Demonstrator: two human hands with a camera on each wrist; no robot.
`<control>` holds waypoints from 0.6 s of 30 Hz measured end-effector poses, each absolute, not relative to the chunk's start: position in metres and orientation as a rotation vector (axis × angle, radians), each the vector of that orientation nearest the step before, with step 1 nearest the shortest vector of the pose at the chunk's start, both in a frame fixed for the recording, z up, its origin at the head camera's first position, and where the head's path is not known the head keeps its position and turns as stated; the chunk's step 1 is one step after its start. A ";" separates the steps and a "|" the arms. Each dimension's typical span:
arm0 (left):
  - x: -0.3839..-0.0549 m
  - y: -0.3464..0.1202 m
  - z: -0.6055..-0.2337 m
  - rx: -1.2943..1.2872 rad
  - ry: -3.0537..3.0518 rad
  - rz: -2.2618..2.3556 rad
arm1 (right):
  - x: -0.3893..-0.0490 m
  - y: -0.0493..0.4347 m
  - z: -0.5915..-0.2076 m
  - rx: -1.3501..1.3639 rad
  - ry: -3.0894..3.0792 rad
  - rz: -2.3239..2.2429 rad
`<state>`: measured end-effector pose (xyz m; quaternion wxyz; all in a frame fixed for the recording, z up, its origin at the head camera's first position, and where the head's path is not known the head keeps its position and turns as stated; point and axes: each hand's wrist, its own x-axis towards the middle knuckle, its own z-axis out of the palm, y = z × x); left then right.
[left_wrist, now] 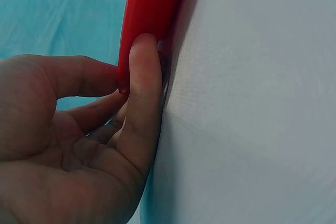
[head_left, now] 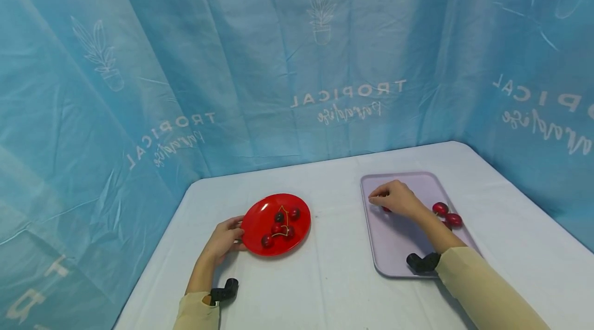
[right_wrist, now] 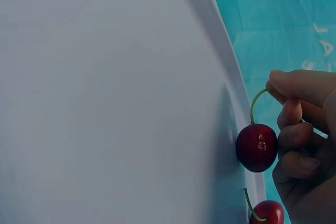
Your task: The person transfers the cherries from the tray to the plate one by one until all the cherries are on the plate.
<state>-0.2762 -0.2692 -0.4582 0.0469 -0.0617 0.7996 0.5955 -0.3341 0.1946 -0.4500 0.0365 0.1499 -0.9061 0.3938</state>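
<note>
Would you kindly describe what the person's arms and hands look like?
The left sleeve and right sleeve are pale khaki, each with a black, bent device near its end. The left hand and right hand wear no gloves.

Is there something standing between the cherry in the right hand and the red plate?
Only the tray's low rim and white cloth visibly lie between the cherry and the red plate; the left hand holds the plate's opposite edge.

Blue curtain (head_left: 260, 77) behind white table (head_left: 334, 289)
</note>
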 end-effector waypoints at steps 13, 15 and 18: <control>-0.277 -0.273 -0.464 -0.176 2.458 1.814 | -0.331 0.193 -0.452 0.425 -2.782 1.222; -0.279 -0.273 -0.465 -0.170 2.458 1.814 | -0.330 0.194 -0.450 0.413 -2.778 1.212; -0.279 -0.273 -0.465 -0.168 2.456 1.814 | -0.329 0.194 -0.448 0.392 -2.776 1.198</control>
